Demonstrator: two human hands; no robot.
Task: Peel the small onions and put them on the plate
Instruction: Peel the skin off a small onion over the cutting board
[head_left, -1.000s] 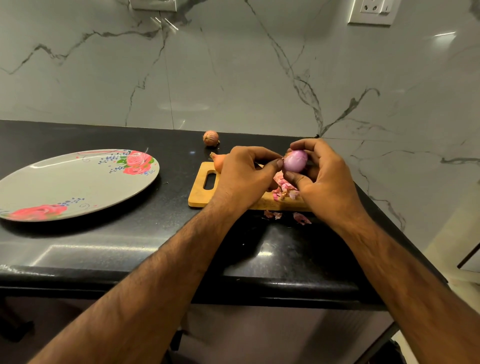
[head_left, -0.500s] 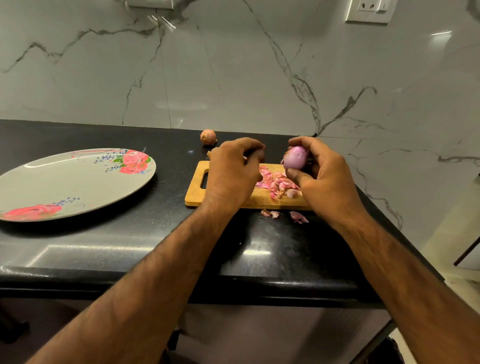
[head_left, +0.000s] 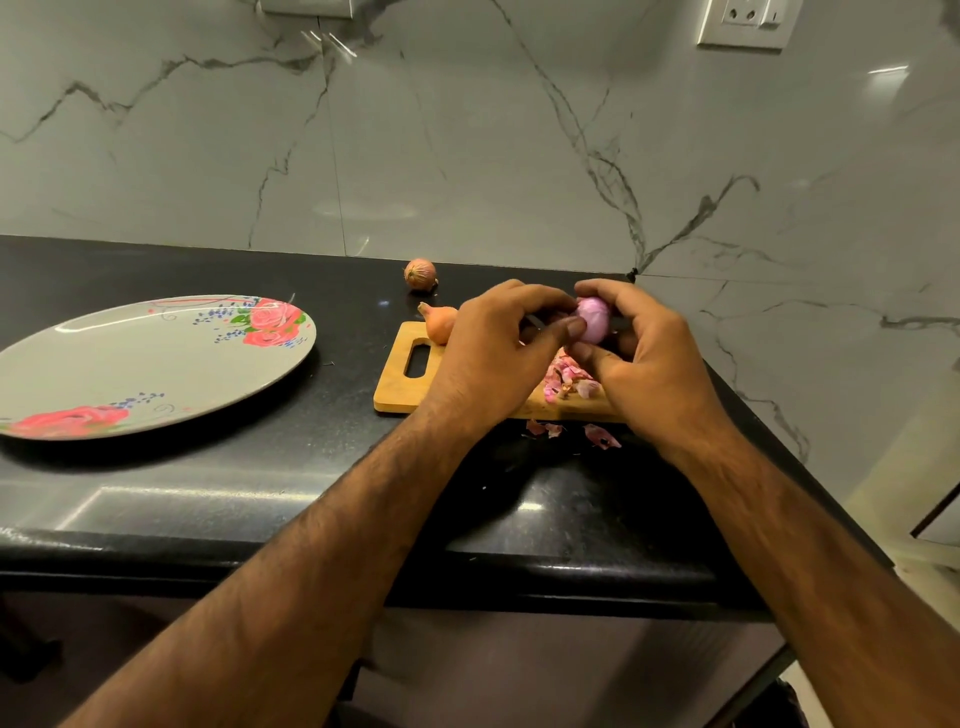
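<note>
Pinched between both hands, the peeled onion (head_left: 594, 319) is held above the cutting board (head_left: 400, 384). The right hand (head_left: 654, 364) curls round it, and the left hand (head_left: 493, 358) nips its left side with thumb and forefinger. Peels (head_left: 563, 379) lie just below the grip. One unpeeled onion (head_left: 440, 322) sits just left of the left hand, the far unpeeled onion (head_left: 421, 274) lies beyond it, and the plate (head_left: 130, 364) is well to the left.

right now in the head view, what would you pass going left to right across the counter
plate → unpeeled onion by the wall → left hand → peeled onion → right hand
</note>
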